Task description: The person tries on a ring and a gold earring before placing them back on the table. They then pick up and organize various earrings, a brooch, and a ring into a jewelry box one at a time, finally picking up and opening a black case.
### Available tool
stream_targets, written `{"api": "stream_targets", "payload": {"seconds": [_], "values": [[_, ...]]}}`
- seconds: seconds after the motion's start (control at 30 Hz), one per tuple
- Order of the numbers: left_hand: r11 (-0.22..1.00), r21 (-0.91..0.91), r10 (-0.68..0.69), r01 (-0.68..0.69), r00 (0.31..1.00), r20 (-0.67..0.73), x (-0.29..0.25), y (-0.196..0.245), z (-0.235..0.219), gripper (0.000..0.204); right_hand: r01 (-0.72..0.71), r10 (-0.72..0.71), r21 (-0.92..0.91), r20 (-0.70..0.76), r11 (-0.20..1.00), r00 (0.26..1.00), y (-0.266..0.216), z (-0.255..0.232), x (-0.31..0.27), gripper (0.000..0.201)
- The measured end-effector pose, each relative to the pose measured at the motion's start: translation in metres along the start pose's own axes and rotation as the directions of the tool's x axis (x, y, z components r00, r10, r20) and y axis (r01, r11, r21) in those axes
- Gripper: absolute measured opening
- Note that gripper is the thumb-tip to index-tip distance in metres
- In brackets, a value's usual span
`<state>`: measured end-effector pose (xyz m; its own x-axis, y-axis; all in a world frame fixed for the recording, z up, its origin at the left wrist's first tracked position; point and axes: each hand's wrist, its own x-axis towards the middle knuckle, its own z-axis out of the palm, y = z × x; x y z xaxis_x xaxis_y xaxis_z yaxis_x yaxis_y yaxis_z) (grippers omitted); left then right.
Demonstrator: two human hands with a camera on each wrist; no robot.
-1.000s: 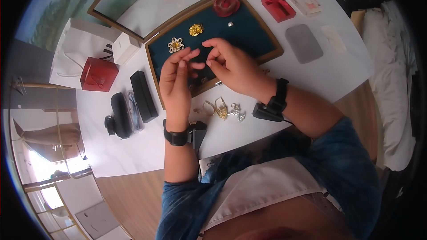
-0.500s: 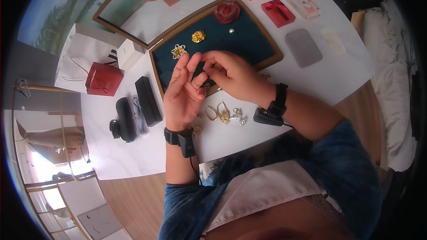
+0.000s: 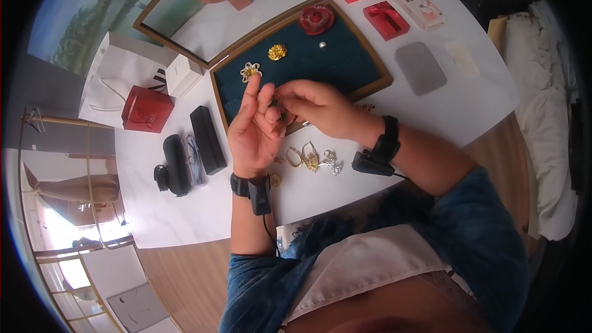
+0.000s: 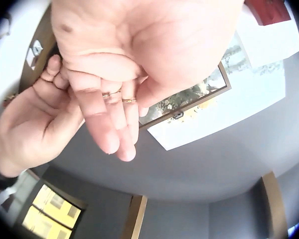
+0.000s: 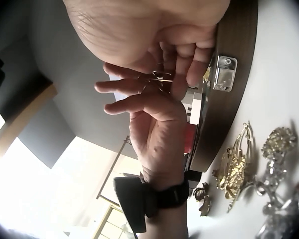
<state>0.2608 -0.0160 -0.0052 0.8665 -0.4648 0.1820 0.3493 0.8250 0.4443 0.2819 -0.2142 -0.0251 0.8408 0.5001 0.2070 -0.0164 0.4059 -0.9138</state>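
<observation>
My left hand (image 3: 259,95) is raised over the near edge of the dark green velvet tray (image 3: 345,55), palm turned towards me and fingers straight. Thin gold rings (image 4: 128,100) sit on two of its fingers. My right hand (image 3: 280,100) meets those fingers from the right, and its fingertips pinch one thin gold ring (image 5: 159,78). On the tray lie two gold flower brooches (image 3: 277,51), a red rose (image 3: 316,18) and a small pearl (image 3: 321,44). A heap of gold and silver jewellery (image 3: 311,157) lies on the white table below my hands.
A framed mirror (image 3: 234,0) stands behind the tray. To the left are a white box (image 3: 184,74), a red bag (image 3: 145,108), a black case (image 3: 206,139) and a glasses case (image 3: 174,164). To the right lie a grey pad (image 3: 420,68) and a red gift box (image 3: 386,20).
My left hand has turned from back-up to palm-up, with its fingers stretched out. My right hand has come in against those fingers and now pinches a ring there.
</observation>
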Motion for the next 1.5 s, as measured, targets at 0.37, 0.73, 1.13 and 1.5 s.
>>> {"api": "stream_targets", "payload": {"seconds": [0.37, 0.73, 1.13, 1.5], "values": [[0.996, -0.037, 0.076, -0.078, 0.995, -0.056, 0.002, 0.003, -0.005, 0.058, 0.006, -0.010, -0.026, -0.175, 1.000, 0.985, -0.010, -0.011, 0.002, 0.027], [0.998, 0.058, 0.031, -0.026, 0.995, -0.090, 0.002, -0.005, 0.012, 0.048, 0.063, -0.072, -0.282, -0.020, 0.957, 0.997, -0.004, -0.005, -0.004, 0.043], [0.999, -0.041, 0.005, -0.005, 1.000, -0.021, 0.002, -0.004, 0.005, 0.031, 0.001, 0.000, -0.161, 0.002, 0.987, 1.000, -0.008, -0.002, -0.003, 0.022], [0.998, -0.056, 0.001, 0.000, 1.000, 0.010, 0.002, -0.004, 0.006, 0.027, 0.092, -0.119, -0.120, -0.236, 0.988, 0.965, -0.015, -0.003, -0.001, 0.017]]}}
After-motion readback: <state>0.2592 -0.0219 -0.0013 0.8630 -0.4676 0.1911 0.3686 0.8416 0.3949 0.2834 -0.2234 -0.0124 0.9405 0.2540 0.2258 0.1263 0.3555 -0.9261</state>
